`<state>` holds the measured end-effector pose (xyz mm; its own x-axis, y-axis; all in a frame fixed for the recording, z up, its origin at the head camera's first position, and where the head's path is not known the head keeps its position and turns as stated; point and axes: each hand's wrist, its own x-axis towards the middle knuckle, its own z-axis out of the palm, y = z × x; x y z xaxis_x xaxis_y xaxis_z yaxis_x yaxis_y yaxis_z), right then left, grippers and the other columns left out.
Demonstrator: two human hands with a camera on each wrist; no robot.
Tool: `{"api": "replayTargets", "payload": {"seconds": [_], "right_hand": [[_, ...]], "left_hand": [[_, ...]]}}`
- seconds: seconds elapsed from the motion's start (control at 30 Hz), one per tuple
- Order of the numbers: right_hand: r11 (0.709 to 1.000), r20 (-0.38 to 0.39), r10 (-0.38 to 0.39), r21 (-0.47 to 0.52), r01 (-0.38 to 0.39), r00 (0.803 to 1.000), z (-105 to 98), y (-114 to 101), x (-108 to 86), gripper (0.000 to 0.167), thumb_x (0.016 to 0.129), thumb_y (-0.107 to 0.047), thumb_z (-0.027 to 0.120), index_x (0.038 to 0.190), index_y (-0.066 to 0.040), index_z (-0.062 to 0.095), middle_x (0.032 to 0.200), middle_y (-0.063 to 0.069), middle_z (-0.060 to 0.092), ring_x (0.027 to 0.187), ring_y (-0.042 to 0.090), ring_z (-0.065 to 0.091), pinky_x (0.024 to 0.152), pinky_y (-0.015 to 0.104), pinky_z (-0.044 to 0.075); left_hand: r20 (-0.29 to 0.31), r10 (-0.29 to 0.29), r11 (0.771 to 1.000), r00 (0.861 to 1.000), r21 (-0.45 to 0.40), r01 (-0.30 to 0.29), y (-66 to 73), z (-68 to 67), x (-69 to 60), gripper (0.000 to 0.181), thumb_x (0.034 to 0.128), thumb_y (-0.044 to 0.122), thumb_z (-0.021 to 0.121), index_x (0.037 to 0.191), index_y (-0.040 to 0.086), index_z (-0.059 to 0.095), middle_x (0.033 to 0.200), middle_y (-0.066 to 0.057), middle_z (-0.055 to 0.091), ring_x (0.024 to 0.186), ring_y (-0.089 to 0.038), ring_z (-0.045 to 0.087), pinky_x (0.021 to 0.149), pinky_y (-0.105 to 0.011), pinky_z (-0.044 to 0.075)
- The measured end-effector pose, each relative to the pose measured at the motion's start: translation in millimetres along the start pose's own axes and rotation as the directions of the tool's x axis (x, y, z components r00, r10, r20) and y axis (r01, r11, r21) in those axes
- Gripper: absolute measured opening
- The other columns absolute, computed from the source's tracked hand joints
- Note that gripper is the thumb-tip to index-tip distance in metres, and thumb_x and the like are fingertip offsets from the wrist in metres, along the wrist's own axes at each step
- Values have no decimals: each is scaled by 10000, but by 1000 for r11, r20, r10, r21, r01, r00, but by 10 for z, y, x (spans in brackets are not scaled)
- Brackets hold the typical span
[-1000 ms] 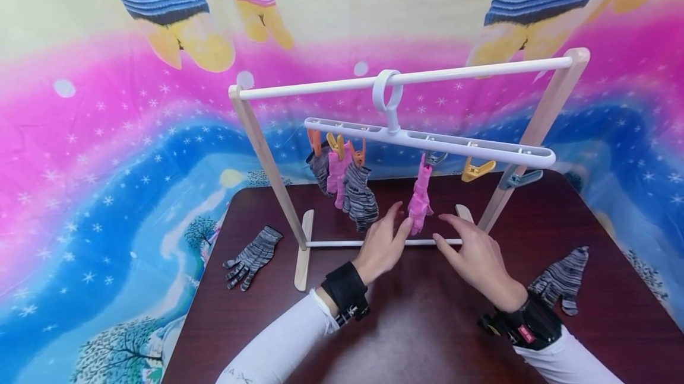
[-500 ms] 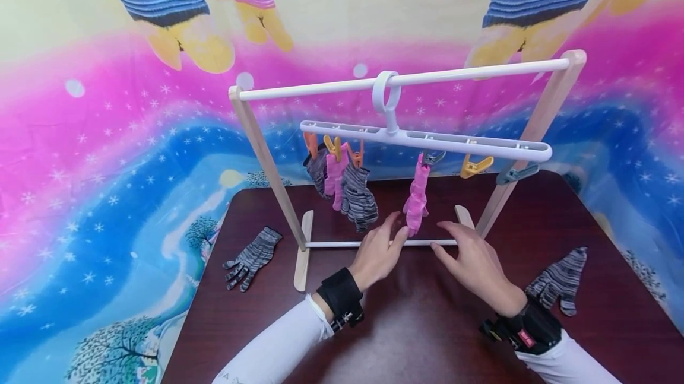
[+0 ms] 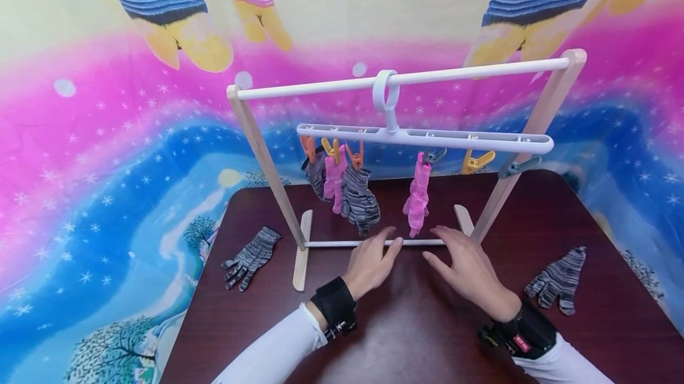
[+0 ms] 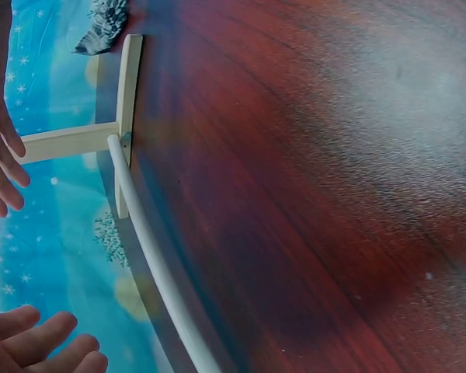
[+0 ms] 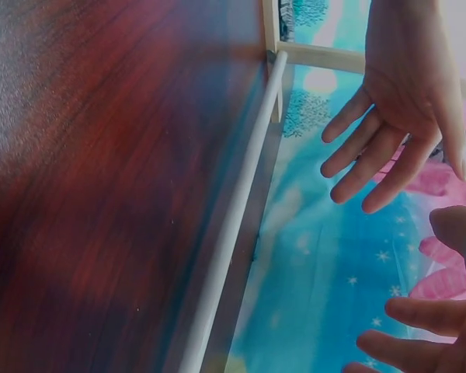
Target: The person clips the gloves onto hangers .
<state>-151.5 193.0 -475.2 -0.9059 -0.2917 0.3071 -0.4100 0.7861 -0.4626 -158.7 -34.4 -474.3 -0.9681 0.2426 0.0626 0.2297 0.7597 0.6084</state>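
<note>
A pink glove (image 3: 417, 203) hangs from a grey-green clip (image 3: 434, 156) on the right half of the white hanger (image 3: 392, 135). My left hand (image 3: 370, 262) is just below and left of that glove, fingers spread and holding nothing. On its other side my right hand (image 3: 470, 265) is likewise spread, with nothing in it. Both hands look apart from the glove; in the right wrist view the pink fabric (image 5: 439, 183) shows behind the fingers. Left of the hanger's hook, a grey striped glove (image 3: 360, 199), a pink glove (image 3: 333, 182) and another grey glove (image 3: 316, 173) hang from clips.
A yellow clip (image 3: 477, 161) and a grey-green clip (image 3: 518, 166) hang bare at the right. One grey glove (image 3: 251, 258) lies left on the table, another (image 3: 558, 280) right. The wooden stand (image 3: 267, 164) has a low white rod (image 4: 163, 264) near the hands.
Both hands have drawn down and slightly back from the hanging pink glove. The hanger has swung a little, its left end coming lower and its right end rising.
</note>
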Motion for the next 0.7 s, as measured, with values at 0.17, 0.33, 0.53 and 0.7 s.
{"api": "replayTargets", "payload": {"seconds": [0.17, 0.33, 0.53, 0.7], "right_hand": [[1000, 23, -7, -29, 8, 1000, 28, -28, -20, 559, 893, -365, 754, 1327, -39, 622, 1309, 189, 665, 1220, 377, 623, 955, 602, 512], [999, 44, -18, -37, 20, 999, 65, -60, -60, 563, 904, -367, 740, 1335, -25, 616, 1323, 198, 654, 1243, 383, 608, 999, 577, 494], [998, 47, -43, -40, 45, 998, 119, -98, -105, 559, 907, -348, 739, 1340, -16, 616, 1319, 196, 658, 1244, 386, 608, 1013, 576, 479], [999, 61, -45, -27, 47, 997, 185, -148, -111, 570, 911, -357, 735, 1358, -25, 611, 1347, 191, 647, 1275, 386, 591, 1041, 572, 463]], "left_hand": [[-3, 0, 999, 1000, 32, 1, -66, 20, -50, 583, 1062, 555, 341, 1441, 167, 554, 1349, -35, 682, 1192, -207, 673, 951, -419, 544], [-32, 16, 996, 999, 85, -13, -110, 24, -135, 554, 1062, 526, 368, 1435, 166, 562, 1343, -48, 683, 1221, -210, 659, 965, -422, 539], [-64, 63, 990, 996, 129, -54, -164, 6, -193, 535, 1057, 522, 394, 1409, 171, 590, 1344, -50, 683, 1232, -223, 653, 981, -423, 533], [-92, 80, 985, 993, 159, -65, -261, -37, -228, 545, 1049, 513, 430, 1396, 132, 607, 1366, -55, 672, 1266, -231, 633, 1022, -427, 515]]}}
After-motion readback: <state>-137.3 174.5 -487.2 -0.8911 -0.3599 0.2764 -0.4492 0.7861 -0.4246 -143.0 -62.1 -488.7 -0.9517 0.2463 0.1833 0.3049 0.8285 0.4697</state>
